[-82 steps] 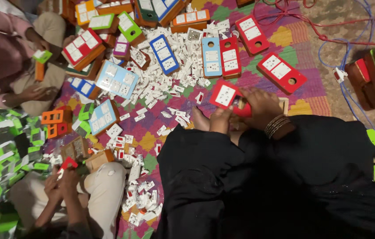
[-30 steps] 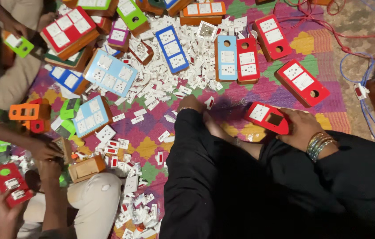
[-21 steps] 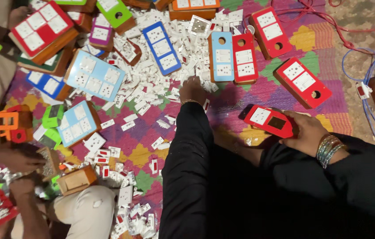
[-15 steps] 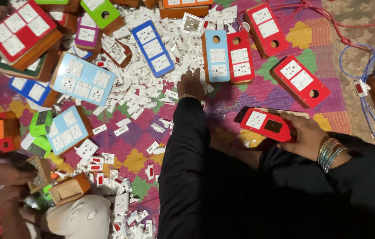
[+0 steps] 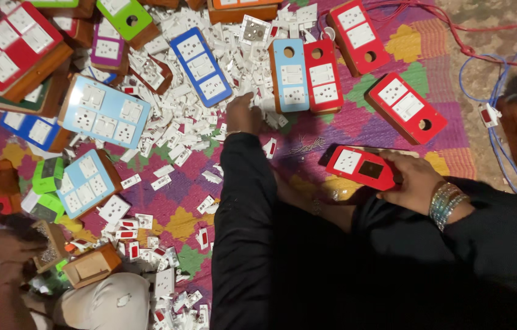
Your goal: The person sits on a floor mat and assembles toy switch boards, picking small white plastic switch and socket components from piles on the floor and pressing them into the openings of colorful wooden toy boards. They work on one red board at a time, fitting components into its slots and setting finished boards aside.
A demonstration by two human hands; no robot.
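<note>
A woven mat (image 5: 393,131) with a zigzag pattern of purple, green, yellow and pink covers the floor. Its landmark is the light blue and red pair of switch boards (image 5: 306,76), lying side by side. Left of the pair, a heap of small white switches (image 5: 176,131) spreads over the mat. Further left lies a large pale blue board (image 5: 104,113). Right of the pair sits a red board (image 5: 406,107), tilted. Beyond it, blue wires (image 5: 502,153) trail over bare floor (image 5: 496,36).
</note>
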